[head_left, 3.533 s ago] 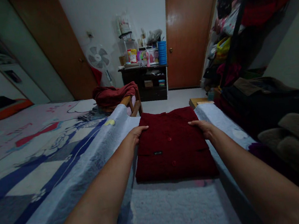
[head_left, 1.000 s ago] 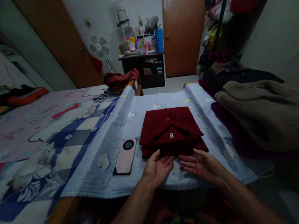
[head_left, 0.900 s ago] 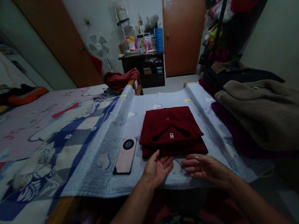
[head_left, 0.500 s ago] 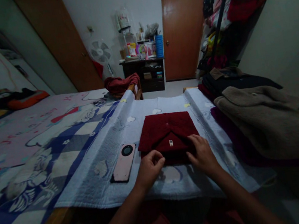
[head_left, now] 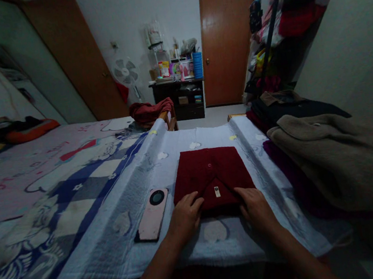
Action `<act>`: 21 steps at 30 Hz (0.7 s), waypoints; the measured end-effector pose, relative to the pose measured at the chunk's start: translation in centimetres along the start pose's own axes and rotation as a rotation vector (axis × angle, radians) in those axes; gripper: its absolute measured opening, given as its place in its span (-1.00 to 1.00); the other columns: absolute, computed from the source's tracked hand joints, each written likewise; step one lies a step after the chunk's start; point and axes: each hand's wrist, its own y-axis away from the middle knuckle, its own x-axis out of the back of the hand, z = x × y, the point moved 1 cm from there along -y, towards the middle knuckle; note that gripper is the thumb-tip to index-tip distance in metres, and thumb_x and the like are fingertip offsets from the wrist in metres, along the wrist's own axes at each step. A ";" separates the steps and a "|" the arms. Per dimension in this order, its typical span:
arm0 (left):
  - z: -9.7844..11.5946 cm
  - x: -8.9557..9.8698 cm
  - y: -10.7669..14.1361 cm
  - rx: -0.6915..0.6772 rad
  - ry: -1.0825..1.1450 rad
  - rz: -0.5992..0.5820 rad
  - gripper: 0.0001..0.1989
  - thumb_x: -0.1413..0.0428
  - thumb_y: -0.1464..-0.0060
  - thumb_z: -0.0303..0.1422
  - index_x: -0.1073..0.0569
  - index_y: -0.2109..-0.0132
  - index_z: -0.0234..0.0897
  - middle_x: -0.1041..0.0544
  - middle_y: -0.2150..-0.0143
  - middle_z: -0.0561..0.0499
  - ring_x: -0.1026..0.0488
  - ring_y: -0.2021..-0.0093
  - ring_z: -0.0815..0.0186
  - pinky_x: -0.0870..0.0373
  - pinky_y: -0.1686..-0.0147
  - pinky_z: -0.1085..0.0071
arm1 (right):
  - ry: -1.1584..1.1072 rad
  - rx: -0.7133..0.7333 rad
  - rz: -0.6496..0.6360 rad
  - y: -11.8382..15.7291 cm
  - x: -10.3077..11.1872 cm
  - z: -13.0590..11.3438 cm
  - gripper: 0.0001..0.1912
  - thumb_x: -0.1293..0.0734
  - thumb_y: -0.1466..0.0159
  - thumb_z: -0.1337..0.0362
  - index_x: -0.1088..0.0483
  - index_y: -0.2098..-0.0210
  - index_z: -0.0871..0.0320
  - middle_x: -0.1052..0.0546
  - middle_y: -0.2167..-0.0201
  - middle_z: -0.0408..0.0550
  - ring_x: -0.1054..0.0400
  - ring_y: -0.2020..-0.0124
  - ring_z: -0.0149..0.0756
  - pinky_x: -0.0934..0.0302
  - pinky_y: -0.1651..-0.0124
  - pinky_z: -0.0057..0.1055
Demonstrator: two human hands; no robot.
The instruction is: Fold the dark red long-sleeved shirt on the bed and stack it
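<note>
A dark red cardigan (head_left: 196, 171), folded into a neat square, lies flat with its V-neck and small pale label toward me. At its near left corner, my left hand (head_left: 185, 217) has its fingers on top and is closed on the edge; the thumb is mostly hidden. My right hand (head_left: 256, 205) grips the near right corner in the same way, with fingertips beside the neckline. Under the cardigan is a light blue cloth (head_left: 186, 252) with cloud shapes. Left of my left hand lies a pink phone (head_left: 151, 220) with a round black camera ring.
A grey-brown coat (head_left: 330, 154) lies on piled dark clothes at the right. On the left is a bed with a patterned sheet (head_left: 74, 190). A crumpled red garment (head_left: 150, 112) rests on the bed's far corner. A fan (head_left: 126, 71) and a dark cabinet (head_left: 177, 96) stand behind.
My left hand has moved from a loose pinch in front of the cardigan onto its near left corner. The right hand has come slightly toward me. The neck edge now lies flatter.
</note>
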 end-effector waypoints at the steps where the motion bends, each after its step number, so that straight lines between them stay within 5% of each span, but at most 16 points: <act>1: 0.3 0.0 0.2 0.005 0.000 -0.017 -0.63 -0.26 0.14 -0.52 -0.57 0.13 -0.09 -0.45 -0.13 -0.10 -0.18 -0.26 -0.03 0.19 -0.36 0.03 | 0.001 0.015 -0.031 0.1 0.2 0.1 -0.49 -0.28 -0.08 0.40 -0.41 -0.05 0.09 -0.48 -0.03 0.06 -0.28 -0.07 0.01 0.00 -0.23 0.03; 5: 1.3 1.1 0.0 0.022 0.011 0.016 -0.58 -0.30 0.13 -0.45 -0.54 0.05 -0.10 -0.46 -0.11 -0.07 -0.26 -0.20 0.04 0.03 -0.33 0.17 | -0.112 -0.003 -0.035 -0.6 1.6 0.3 -0.55 -0.37 -0.12 0.16 -0.41 -0.01 0.06 -0.47 -0.03 0.04 -0.29 -0.06 -0.01 -0.07 -0.20 -0.02; 11: 0.0 3.8 -2.3 0.123 -0.176 0.408 -0.75 -0.20 0.06 -0.43 -0.49 0.15 -0.20 -0.48 0.03 -0.11 -0.29 -0.17 0.06 -0.02 -0.28 0.13 | -0.065 -0.281 0.307 -2.8 3.5 3.0 -0.57 -0.27 -0.14 0.01 -0.40 0.10 0.13 -0.46 0.12 0.10 -0.34 0.10 -0.04 -0.18 -0.05 -0.08; 15: -1.4 4.3 -3.3 0.244 -0.230 0.427 -0.68 -0.24 0.12 -0.44 -0.44 0.14 -0.20 -0.51 0.17 -0.09 -0.41 -0.04 0.06 -0.20 -0.15 0.16 | -0.109 -0.503 0.287 -3.0 3.2 5.0 -0.46 -0.24 -0.14 -0.02 -0.32 -0.01 0.16 -0.47 0.34 -0.03 -0.39 0.32 -0.14 -0.26 0.19 -0.20; 21: -2.7 4.0 -4.1 0.362 0.044 0.359 -0.61 -0.17 0.12 -0.51 -0.41 0.08 -0.18 -0.46 0.44 0.12 -0.46 0.41 0.28 -0.37 0.26 0.39 | -0.415 -0.551 0.214 -3.1 2.1 5.1 -0.43 -0.32 -0.08 0.05 -0.24 -0.05 0.10 -0.39 0.56 -0.27 -0.29 0.56 -0.29 -0.14 0.48 -0.39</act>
